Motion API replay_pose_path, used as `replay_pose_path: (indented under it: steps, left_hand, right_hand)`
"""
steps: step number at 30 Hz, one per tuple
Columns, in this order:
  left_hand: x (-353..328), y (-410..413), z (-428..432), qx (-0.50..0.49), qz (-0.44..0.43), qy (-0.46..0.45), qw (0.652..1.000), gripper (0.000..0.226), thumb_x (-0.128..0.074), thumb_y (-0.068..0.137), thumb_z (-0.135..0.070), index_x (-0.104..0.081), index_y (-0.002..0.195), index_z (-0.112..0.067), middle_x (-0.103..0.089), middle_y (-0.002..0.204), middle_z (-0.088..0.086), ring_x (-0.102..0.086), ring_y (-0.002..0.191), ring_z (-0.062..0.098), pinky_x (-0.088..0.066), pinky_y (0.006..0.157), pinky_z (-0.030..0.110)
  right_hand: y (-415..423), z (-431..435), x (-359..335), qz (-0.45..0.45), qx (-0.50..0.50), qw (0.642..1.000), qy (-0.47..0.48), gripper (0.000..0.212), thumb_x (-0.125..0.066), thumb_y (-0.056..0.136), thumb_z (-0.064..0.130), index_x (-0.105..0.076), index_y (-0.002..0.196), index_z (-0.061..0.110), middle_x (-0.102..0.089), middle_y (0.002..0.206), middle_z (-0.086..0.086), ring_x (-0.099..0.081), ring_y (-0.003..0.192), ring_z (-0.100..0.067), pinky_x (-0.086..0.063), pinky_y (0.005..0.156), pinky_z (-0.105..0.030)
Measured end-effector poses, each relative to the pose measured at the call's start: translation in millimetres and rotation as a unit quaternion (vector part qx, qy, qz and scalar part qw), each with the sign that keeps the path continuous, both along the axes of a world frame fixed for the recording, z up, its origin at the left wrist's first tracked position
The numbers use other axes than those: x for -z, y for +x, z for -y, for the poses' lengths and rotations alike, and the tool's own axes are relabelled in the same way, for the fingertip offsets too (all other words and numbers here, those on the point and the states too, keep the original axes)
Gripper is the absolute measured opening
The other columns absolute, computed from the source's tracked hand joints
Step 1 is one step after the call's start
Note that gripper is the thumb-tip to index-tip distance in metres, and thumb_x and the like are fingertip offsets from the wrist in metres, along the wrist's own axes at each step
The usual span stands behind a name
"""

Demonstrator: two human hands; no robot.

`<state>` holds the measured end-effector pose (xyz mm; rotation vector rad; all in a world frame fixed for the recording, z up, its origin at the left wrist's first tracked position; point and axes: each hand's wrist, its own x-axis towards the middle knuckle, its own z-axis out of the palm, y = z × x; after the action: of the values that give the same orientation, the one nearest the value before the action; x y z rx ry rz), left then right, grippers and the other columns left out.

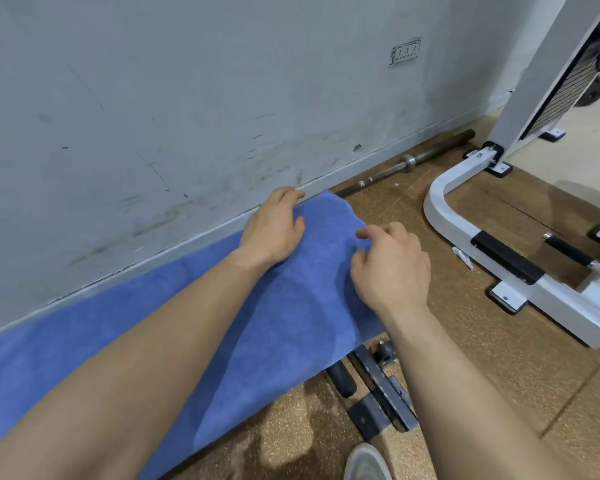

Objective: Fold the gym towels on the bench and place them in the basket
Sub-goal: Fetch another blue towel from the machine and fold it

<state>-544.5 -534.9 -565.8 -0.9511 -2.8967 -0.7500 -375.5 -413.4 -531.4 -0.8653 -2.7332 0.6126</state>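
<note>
Blue towel (284, 306) spread over surface, long axis along wall (153, 116), lower left to far end. Black frame (378, 386) shows beneath.

Both hands at far short end. Left hand (274, 230) on wall-side corner, fingers curled over towel edge, thumb on top. Right hand (388, 268) on near-side corner, fingers bent, tips on cloth; actual pinch unclear.

Rest of towel stretches back toward person, so fold likely draws far end back along long axis. Basket not in view.
</note>
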Motion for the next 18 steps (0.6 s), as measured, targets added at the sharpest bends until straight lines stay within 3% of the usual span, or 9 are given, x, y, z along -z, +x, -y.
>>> replay_pose_path:
  steps: [4, 9, 15, 18]
  left_hand:
    - [-3.0, 34.5, 89.7, -0.043, 0.009, -0.015, 0.999, 0.043, -0.057, 0.091, -0.022, -0.057, 0.134, -0.020, -0.046, 0.146, -0.001, -0.049, 0.131, 0.021, -0.042, 0.107, 0.040]
    - [-13.8, 78.8, 213.9, -0.182, 0.001, -0.031, 0.983, 0.041, -0.059, 0.090, -0.020, -0.059, 0.131, -0.017, -0.053, 0.139, 0.001, -0.051, 0.127, 0.022, -0.043, 0.105, 0.038]
    - [-21.3, 95.8, 321.7, -0.378, 0.008, -0.096, 0.921, 0.053, -0.053, 0.091, -0.027, -0.047, 0.142, -0.010, -0.050, 0.144, 0.011, -0.040, 0.135, 0.031, -0.030, 0.114, 0.040]
    - [-19.6, 94.2, 355.9, -0.420, 0.048, -0.068, 0.904, 0.050, -0.049, 0.094, -0.025, -0.047, 0.140, -0.007, -0.050, 0.144, 0.014, -0.042, 0.133, 0.033, -0.033, 0.111, 0.041]
  right_hand:
    - [-13.5, 52.2, -9.7, 0.017, -0.110, 0.993, -0.032, 0.033, -0.051, 0.096, 0.028, -0.061, 0.128, 0.029, -0.055, 0.131, 0.001, -0.050, 0.122, -0.027, -0.039, 0.096, -0.042]
    - [-27.9, 137.5, -14.4, 0.051, -0.233, 0.970, -0.053, 0.034, -0.050, 0.096, 0.031, -0.062, 0.128, 0.028, -0.056, 0.128, -0.003, -0.052, 0.122, -0.029, -0.041, 0.099, -0.042]
    - [-25.9, 247.5, -4.5, 0.083, -0.385, 0.918, -0.042, 0.034, -0.051, 0.095, 0.035, -0.062, 0.126, 0.029, -0.055, 0.125, -0.001, -0.052, 0.121, -0.029, -0.042, 0.098, -0.041]
    - [-23.5, 290.4, -0.6, 0.074, -0.442, 0.894, -0.022, 0.041, -0.050, 0.097, 0.035, -0.055, 0.136, 0.027, -0.050, 0.136, 0.001, -0.047, 0.125, -0.028, -0.041, 0.099, -0.041]
